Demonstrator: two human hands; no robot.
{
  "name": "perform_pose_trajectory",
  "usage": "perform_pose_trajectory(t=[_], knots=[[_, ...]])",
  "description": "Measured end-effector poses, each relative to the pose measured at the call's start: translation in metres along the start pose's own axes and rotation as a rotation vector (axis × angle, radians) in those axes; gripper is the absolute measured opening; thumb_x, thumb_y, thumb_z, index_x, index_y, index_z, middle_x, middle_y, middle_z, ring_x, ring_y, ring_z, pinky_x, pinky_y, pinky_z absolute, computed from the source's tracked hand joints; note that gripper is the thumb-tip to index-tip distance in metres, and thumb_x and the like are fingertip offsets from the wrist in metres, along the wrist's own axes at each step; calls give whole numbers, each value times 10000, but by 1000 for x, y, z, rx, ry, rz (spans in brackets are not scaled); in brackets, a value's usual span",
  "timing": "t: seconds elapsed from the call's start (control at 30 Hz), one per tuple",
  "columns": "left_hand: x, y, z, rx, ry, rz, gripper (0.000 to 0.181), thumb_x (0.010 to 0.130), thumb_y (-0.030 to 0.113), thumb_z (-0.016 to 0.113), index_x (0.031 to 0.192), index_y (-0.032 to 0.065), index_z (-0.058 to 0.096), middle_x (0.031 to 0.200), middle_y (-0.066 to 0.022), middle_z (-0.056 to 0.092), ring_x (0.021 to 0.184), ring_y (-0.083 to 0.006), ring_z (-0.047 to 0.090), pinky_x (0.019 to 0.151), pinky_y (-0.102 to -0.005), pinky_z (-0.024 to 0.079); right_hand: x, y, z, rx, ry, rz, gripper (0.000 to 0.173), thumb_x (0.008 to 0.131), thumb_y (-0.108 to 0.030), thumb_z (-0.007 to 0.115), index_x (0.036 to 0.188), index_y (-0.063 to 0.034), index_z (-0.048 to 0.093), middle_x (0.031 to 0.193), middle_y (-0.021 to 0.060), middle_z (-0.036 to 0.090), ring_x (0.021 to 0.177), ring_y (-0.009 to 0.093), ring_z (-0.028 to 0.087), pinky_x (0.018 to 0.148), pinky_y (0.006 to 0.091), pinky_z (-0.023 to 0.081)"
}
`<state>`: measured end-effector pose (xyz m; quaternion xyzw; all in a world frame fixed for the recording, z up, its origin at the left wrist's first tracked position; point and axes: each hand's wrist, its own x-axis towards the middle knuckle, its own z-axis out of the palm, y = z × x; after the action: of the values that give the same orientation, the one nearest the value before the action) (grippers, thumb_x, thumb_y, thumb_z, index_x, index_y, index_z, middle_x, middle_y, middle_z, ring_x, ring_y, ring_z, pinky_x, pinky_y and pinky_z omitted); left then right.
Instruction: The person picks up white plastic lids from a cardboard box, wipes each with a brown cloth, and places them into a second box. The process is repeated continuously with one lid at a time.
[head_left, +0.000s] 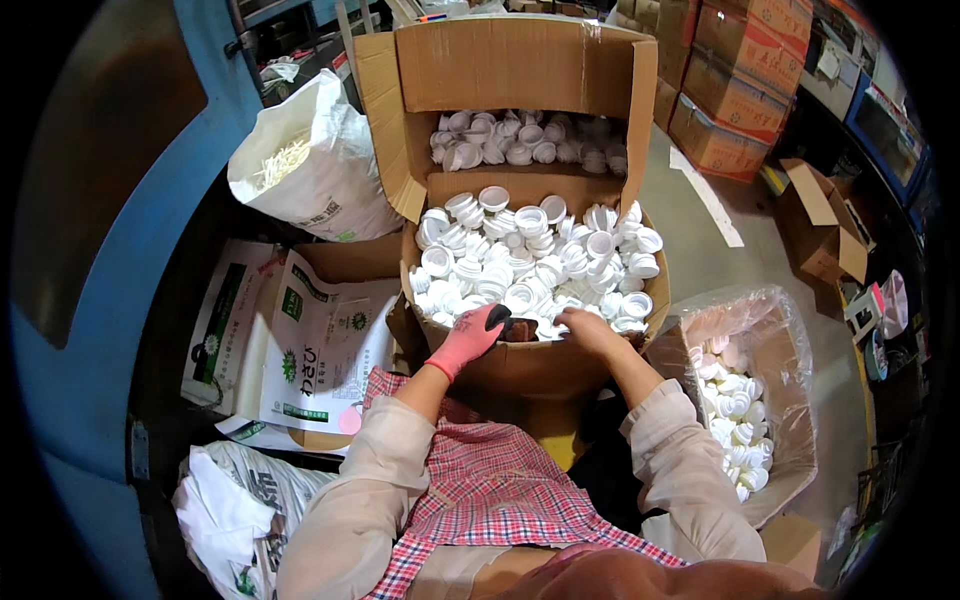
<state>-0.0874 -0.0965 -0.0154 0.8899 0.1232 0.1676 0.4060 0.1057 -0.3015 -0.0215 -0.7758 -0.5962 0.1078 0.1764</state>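
Observation:
My left hand (474, 334), in a pink glove with dark fingertips, is at the near edge of an open cardboard box (525, 367). My right hand (592, 330), bare, reaches over the same edge, its fingers among white plastic caps (532, 221). These round, ridged caps lie in a loose heap, some with their hollow side up. A small brown patch (523, 330) shows between my hands; what it is cannot be made out. Both sets of fingertips are partly hidden, so a grip on any cap is unclear.
Behind stands another cardboard box (517, 64) of caps. At right is a plastic-lined box (780, 352) with more caps. A white woven sack (315, 180) of thin pale pieces, printed sacks (322, 337) and a blue machine (161, 187) are at left. Stacked cartons (731, 97) stand at back right.

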Motion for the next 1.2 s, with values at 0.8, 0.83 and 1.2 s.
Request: perform_pose_trajectory(t=[0.8, 0.83, 1.2], knots=[[47, 37, 20, 405, -378, 227, 400, 800, 294, 671, 1095, 45, 567, 1012, -120, 595, 983, -281, 585, 856, -384, 464, 135, 290, -92, -133, 629, 521, 686, 690, -273, 779, 1243, 11, 490, 1223, 251, 538, 1171, 404, 489, 1003, 444, 402], [45, 36, 20, 413, -387, 228, 397, 800, 294, 671, 1091, 45, 567, 1006, -119, 591, 982, -277, 582, 858, -385, 458, 144, 295, -94, -66, 572, 541, 707, 686, -285, 783, 1253, 12, 483, 1230, 253, 540, 1168, 407, 496, 1001, 442, 406], [39, 46, 28, 449, -475, 256, 341, 815, 316, 663, 1038, 76, 565, 985, -97, 569, 961, -269, 563, 833, -390, 436, 90, 220, -82, 245, 113, 604, 577, 798, -452, 718, 1240, -109, 582, 1222, 116, 605, 1114, 270, 585, 944, 373, 451]])
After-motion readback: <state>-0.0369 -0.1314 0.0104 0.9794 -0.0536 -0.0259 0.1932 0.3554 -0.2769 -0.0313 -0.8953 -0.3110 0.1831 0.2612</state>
